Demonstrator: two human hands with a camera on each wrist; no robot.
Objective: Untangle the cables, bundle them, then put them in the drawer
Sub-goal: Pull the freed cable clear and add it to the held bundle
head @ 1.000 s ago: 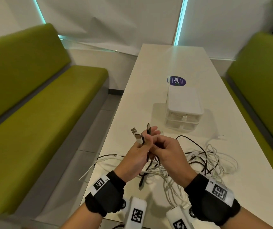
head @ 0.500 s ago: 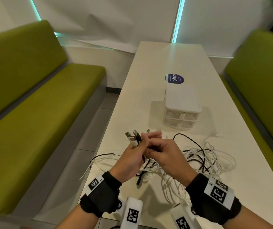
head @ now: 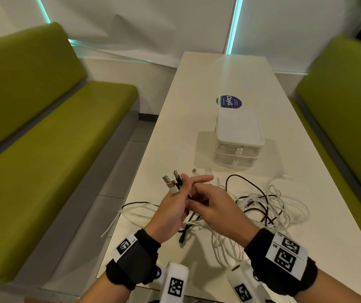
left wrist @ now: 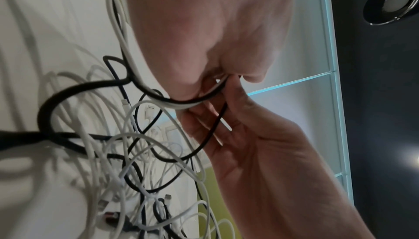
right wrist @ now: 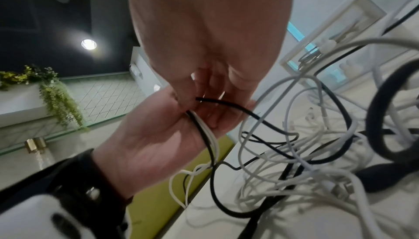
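Observation:
My left hand [head: 183, 190] grips a bunch of black and white cables just below their USB plugs [head: 172, 182], which stick up past its fingers. My right hand [head: 197, 196] is pressed against it and pinches one thin black cable [right wrist: 238, 108] close to that bunch [left wrist: 181, 103]. From both hands the cables trail down into a loose tangle [head: 269, 204] of white and black loops on the white table [head: 219, 68]. Behind the tangle stands a small white two-drawer unit [head: 238, 132] with both drawers pushed in.
A round blue sticker [head: 228, 102] lies beyond the drawer unit. A few cable loops [head: 118, 217] hang over the table's left edge. Green benches flank the table on the left [head: 44, 149] and right [head: 350, 106].
The black plug that stood apart a second ago now sits with the other plugs in my left hand. Both hands have stayed together above the near end of the table.

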